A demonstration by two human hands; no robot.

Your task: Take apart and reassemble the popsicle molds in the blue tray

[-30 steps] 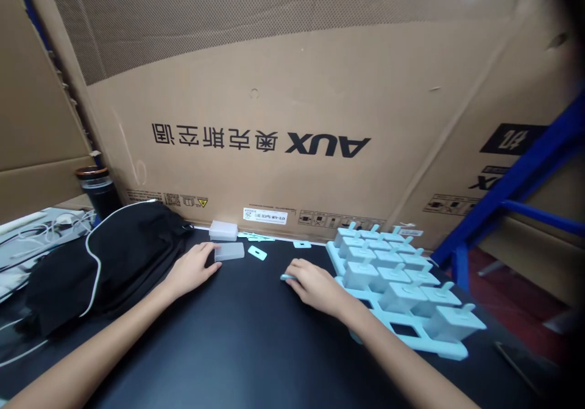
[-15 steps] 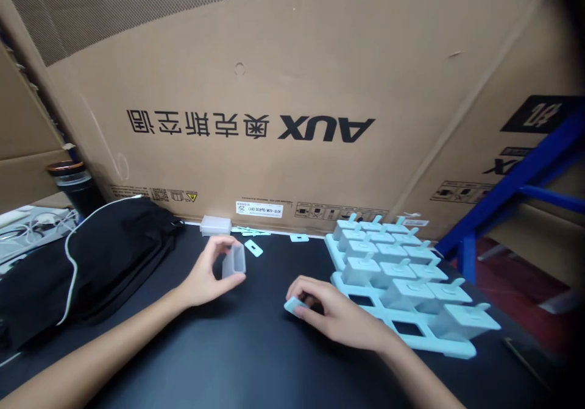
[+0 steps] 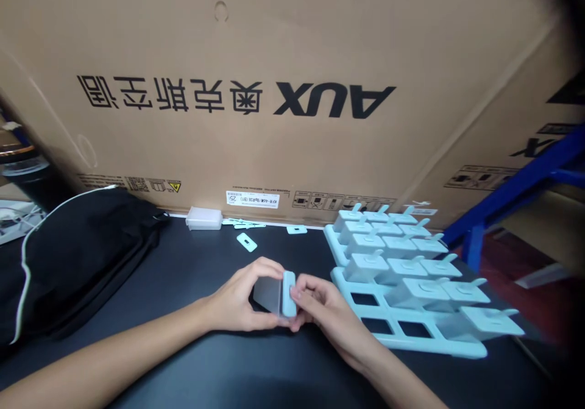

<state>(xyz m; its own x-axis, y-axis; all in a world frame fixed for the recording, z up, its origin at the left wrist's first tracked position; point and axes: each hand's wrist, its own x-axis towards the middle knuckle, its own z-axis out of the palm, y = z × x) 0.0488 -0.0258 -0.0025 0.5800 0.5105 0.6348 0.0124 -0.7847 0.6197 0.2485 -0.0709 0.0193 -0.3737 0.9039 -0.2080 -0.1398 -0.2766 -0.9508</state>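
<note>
My left hand [image 3: 244,296] grips a translucent mold cup [image 3: 269,294] that lies on its side, its open end facing right. At that end, my right hand [image 3: 322,305] pinches a light blue lid [image 3: 289,294], which is against the cup's mouth. Whether the lid is fully seated cannot be told. To the right stands a light blue tray [image 3: 411,343] holding several cups with blue lids and upright handles; a few of its front slots are open holes.
Behind the hands lie a flat blue piece [image 3: 247,242], another [image 3: 297,230], a small pile of them and a translucent cup [image 3: 204,219]. A black bag [image 3: 86,263] with a white cable lies left. A large cardboard box [image 3: 320,37] stands behind.
Both hands have come together, bringing the blue lid from the right against the mouth of the cup. The camera view has shifted closer and lower.
</note>
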